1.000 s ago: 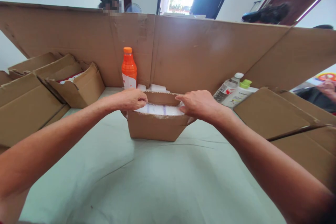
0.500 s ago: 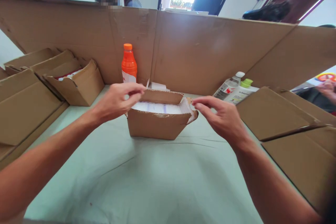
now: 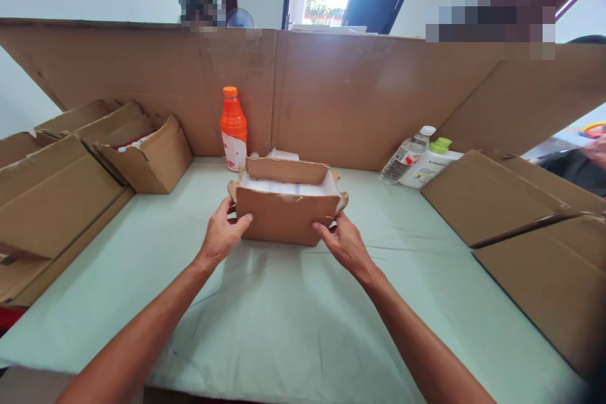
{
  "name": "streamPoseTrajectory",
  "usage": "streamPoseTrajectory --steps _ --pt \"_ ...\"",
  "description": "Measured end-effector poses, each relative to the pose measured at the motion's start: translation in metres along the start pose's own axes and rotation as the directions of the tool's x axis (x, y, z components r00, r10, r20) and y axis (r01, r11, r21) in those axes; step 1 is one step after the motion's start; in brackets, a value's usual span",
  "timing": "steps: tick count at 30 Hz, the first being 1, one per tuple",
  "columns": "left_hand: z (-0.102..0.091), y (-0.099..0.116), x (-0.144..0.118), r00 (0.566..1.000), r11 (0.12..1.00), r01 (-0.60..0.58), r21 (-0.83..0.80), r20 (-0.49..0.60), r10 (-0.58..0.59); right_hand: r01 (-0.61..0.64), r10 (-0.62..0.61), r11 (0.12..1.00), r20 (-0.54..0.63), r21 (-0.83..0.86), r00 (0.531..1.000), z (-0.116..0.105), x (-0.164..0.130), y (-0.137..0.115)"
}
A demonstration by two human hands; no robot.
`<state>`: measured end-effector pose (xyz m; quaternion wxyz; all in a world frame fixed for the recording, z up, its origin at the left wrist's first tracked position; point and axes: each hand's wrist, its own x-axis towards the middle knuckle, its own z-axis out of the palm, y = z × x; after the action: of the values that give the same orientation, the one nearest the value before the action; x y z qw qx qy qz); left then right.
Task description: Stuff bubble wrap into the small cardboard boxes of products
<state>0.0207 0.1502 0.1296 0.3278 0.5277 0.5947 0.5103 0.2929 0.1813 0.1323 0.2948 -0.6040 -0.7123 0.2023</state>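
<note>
A small open cardboard box (image 3: 279,221) stands in the middle of the table, with white packets (image 3: 288,188) inside, their kind not clear. At its left end my left hand (image 3: 222,233) grips the side, thumb on the front face and fingers behind the corner. My right hand (image 3: 345,237) holds the right end in the same way. Behind the box, to the left, is an orange bottle (image 3: 233,129) with a white label. Part of a white object (image 3: 284,154) shows over the back rim; its kind is hidden.
More cardboard boxes (image 3: 61,196) line the left side, one (image 3: 163,161) holding small items. Closed-looking cartons (image 3: 492,199) lie at right, near a clear bottle (image 3: 402,161) and a white green-capped bottle (image 3: 428,167). A tall cardboard panel (image 3: 355,95) bounds the back; people are beyond it.
Both hands have come down from above the box's ends and taken hold of its sides. The view has shifted slightly, showing the table's front edge.
</note>
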Motion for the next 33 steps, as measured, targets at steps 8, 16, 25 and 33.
streamPoseTrajectory --steps 8,16,25,33 --pt "0.025 0.013 -0.056 0.941 0.990 -0.116 -0.075 0.309 0.134 -0.025 -0.050 0.976 -0.334 -0.216 0.941 -0.037 -0.149 0.041" --pt "-0.026 -0.017 -0.071 0.981 0.977 -0.037 0.210 0.193 -0.004 0.106 -0.102 0.994 -0.191 0.009 0.976 -0.003 -0.168 0.063" --pt "0.023 -0.028 -0.060 0.956 0.988 0.153 0.027 0.248 -0.155 0.101 -0.066 0.965 -0.147 0.241 0.987 0.005 -0.139 0.089" --pt "0.101 -0.039 -0.070 0.859 0.996 -0.053 -0.066 0.506 0.079 0.009 0.144 0.970 -0.600 0.244 0.787 -0.062 -0.114 0.176"
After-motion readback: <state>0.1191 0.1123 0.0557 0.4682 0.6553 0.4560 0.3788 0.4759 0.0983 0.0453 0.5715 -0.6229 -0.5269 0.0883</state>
